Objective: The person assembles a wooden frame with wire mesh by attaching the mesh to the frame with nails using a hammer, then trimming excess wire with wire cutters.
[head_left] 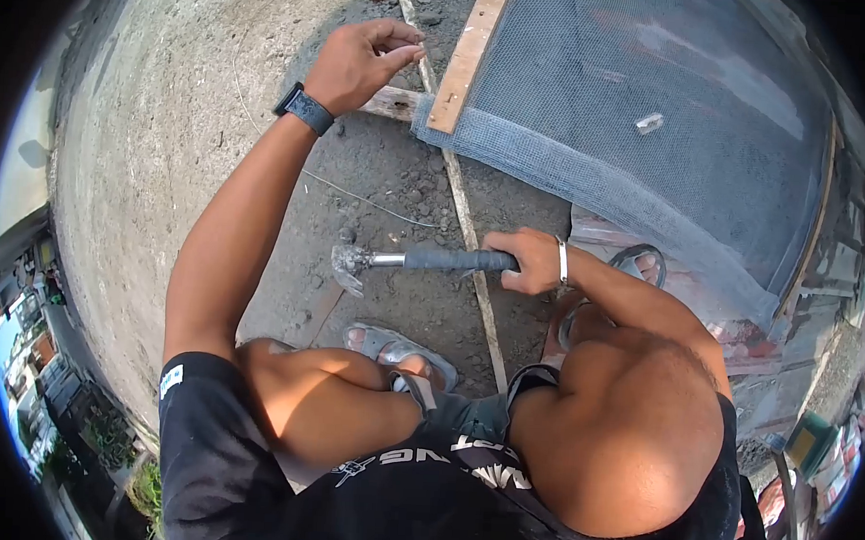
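My right hand [529, 260] is wrapped round the dark taped grip of a claw hammer [385, 259], held level above the ground with its head to the left. At the upper left, my left hand [359, 64] is raised with thumb and fingers pinched together; whatever is between them is too small to make out. Just right of it lies a wooden strip [468, 64] with nail heads in it, on the edge of a grey mesh sheet [595, 84]. A wooden crosspiece [393, 102] sticks out below my left hand.
A small clear plastic packet [649, 123] lies on the mesh. A thin pale strip [472, 238] runs along the gritty ground [199, 86] between my sandalled feet, and a thin wire [359, 195] crosses left of it. Another wooden edge [821, 210] borders the mesh at right.
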